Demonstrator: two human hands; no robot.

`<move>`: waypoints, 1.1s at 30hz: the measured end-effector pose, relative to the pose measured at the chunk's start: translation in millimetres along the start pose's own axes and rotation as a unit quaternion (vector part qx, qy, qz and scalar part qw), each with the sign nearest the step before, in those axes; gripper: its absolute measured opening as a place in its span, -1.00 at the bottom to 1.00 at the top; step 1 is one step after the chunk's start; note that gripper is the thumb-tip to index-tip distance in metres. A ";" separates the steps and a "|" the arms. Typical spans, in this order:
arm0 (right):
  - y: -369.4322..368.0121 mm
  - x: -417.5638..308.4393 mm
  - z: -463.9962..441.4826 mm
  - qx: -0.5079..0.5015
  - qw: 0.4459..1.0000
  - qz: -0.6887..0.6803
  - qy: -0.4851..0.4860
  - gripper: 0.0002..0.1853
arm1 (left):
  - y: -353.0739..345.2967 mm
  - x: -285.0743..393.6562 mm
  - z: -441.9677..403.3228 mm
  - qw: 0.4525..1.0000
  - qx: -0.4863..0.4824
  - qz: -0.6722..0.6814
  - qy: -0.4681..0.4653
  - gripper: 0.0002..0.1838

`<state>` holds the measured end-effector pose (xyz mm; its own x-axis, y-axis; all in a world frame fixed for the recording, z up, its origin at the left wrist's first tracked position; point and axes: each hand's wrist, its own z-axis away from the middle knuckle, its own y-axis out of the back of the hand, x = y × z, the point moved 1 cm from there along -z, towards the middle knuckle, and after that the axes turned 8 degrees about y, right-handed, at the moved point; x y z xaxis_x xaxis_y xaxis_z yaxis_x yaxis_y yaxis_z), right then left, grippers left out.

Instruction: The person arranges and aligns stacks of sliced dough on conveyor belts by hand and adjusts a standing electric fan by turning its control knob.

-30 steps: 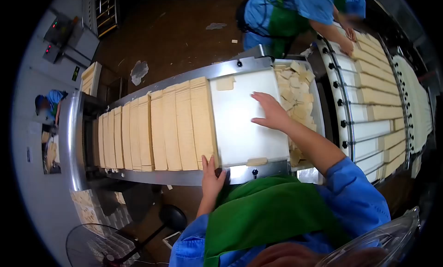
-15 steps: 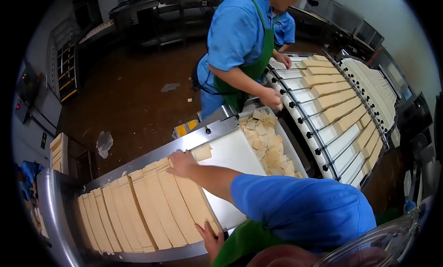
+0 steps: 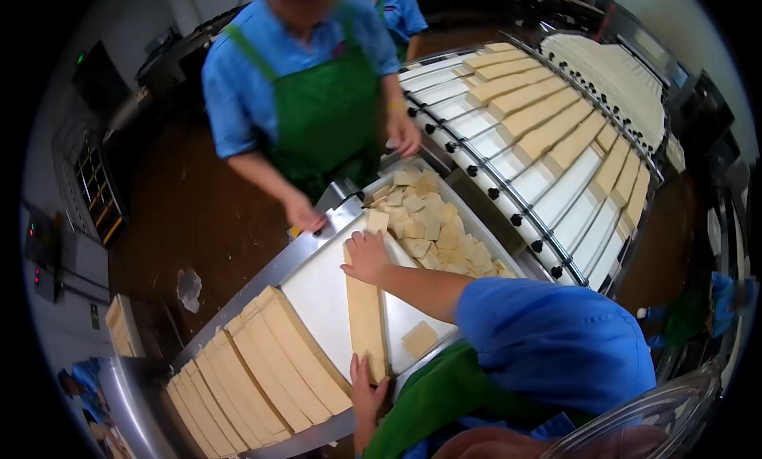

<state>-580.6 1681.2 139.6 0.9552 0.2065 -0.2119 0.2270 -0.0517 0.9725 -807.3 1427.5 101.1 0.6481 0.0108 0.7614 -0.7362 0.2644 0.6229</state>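
A long stack of thin, cream-coloured square sheets [image 3: 365,316] lies on the white surface [image 3: 313,276] of a metal-edged table. My right hand [image 3: 367,256] is closed over its far end, fingers on top. At the near end, my left hand [image 3: 368,389] grips with fingers against the side. More long stacks [image 3: 270,352] sit packed side by side to the left, with a gap between them and the held one. A loose square sheet [image 3: 419,340] rests on the surface to the right of my left hand.
A bin of loose square sheets [image 3: 436,225] stands beyond the table end. Behind it, a sloping white conveyor [image 3: 512,169] carries long stacks between metal rods. A co-worker [image 3: 309,94] in a green apron stands opposite, one hand near the table's metal edge.
My hands have moved one stack rightward, away from the packed stacks. A loose sheet now shows near my left hand. The co-worker has turned towards the table, and the camera view has shifted.
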 end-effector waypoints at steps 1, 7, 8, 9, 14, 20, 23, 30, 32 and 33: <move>5.9 10.3 11.7 0.007 1.000 -0.005 -0.011 -0.27 | 1.9 -4.8 -5.4 0.997 0.010 -0.067 -0.043 -0.15; 32.7 72.7 84.6 -0.149 0.922 -0.352 -0.052 0.06 | -17.7 -5.5 -24.4 0.955 0.090 -0.237 0.152 0.19; 36.7 79.7 103.8 -0.119 0.935 -0.334 -0.002 0.08 | -24.1 4.2 -32.0 0.944 0.102 -0.257 0.178 0.17; 37.4 93.9 120.2 -0.103 0.933 -0.343 -0.031 0.08 | -30.2 16.3 -40.1 0.932 0.115 -0.277 0.202 0.14; 55.4 175.6 193.9 0.010 0.970 -0.244 -0.014 -0.05 | -73.4 90.2 -79.5 0.973 0.117 -0.197 0.032 -0.10; 216.4 343.3 309.7 0.179 0.957 -0.211 -0.090 -0.07 | -190.4 261.9 -151.7 0.953 0.104 -0.172 -0.225 -0.18; 238.3 515.6 326.8 0.223 0.861 -0.383 -0.251 -0.18 | -260.0 378.0 -166.9 0.946 0.026 -0.193 -0.260 -0.22; 237.0 797.5 327.6 0.072 0.872 -0.190 -0.446 0.04 | -448.6 505.6 -219.7 0.878 -0.229 -0.154 -0.391 -0.40; 236.9 836.0 332.4 0.065 0.882 -0.157 -0.440 0.00 | -479.2 527.3 -233.6 0.861 -0.248 -0.162 -0.412 -0.43; 235.9 848.5 336.4 0.060 0.891 -0.114 -0.436 -0.03 | -488.7 543.7 -236.4 0.876 -0.285 -0.155 -0.358 -0.45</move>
<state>347.3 1515.4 156.9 0.6552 -0.6090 -0.4470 0.4021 -0.2199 0.8888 -49.2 1532.1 168.3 0.3610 -0.6998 0.6164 -0.1974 0.5886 0.7839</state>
